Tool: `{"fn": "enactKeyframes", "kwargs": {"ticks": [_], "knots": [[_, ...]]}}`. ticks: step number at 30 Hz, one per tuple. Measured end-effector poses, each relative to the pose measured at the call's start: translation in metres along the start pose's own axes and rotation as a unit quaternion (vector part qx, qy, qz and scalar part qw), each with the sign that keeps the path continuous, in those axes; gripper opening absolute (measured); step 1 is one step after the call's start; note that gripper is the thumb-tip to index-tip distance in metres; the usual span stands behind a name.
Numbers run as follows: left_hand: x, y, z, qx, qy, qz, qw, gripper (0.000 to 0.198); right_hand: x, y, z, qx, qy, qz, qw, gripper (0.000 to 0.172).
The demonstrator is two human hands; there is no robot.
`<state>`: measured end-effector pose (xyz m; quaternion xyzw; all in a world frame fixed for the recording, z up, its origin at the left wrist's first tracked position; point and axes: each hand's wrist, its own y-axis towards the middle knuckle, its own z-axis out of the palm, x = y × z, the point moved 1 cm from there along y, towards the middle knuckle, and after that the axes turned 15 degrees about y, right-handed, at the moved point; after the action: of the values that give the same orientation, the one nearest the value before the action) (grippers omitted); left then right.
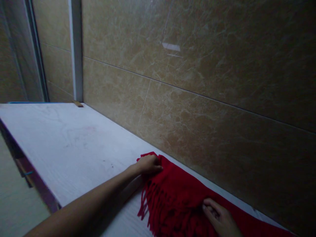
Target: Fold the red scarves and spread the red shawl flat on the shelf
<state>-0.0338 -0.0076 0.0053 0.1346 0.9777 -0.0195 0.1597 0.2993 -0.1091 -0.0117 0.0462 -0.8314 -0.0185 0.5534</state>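
Scarf [177, 179], red and fringed, lies on white tabletop [81, 138]. At six o'clock in view, left hand [150, 164] pinches its end; right hand [221, 218], at five o'clock, pinches cloth.

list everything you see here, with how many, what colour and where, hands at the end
red fringed cloth: 1, red, on the white surface at lower centre to right, fringe toward the left
white surface: 1, white with faint marks, along the wall
tiled wall: 1, brownish with pale veining, behind the surface
vertical strip: 1, pale grey, upper left
small block: 1, brown, at the surface's far end by the strip
dark frame: 1, dark, far upper left
floor: 1, pale greenish, lower left
left hand: 1, bare, on the cloth's far left part
right hand: 1, bare, at the cloth, lower right
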Motion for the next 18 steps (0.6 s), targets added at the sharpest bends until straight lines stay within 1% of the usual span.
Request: {"fn": "enactKeyframes", "kwargs": {"ticks": [6, 10, 13, 16, 18], "knots": [[0.001, -0.002, 0.0, -0.004, -0.003, 0.004, 1.0, 0.03, -0.017, 0.008, 0.005, 0.001, 0.018, 0.016, 1.0, 0.038], [0.002, -0.003, 0.0, 0.001, -0.011, 0.007, 1.0, 0.031, -0.025, 0.013, 0.006, 0.001, 0.032, 0.02, 0.999, 0.044], [0.002, -0.004, -0.001, 0.001, -0.017, -0.005, 1.0, 0.032, -0.024, 0.015, 0.005, -0.013, 0.021, -0.001, 1.0, 0.044], [0.004, -0.003, 0.001, -0.002, -0.019, -0.011, 1.0, 0.032, -0.018, 0.014, 0.002, -0.021, 0.012, -0.032, 0.999, 0.038], [0.006, -0.001, 0.002, -0.004, -0.017, -0.007, 1.0, 0.032, -0.013, 0.012, -0.001, -0.017, 0.02, -0.036, 0.999, 0.035]]}}
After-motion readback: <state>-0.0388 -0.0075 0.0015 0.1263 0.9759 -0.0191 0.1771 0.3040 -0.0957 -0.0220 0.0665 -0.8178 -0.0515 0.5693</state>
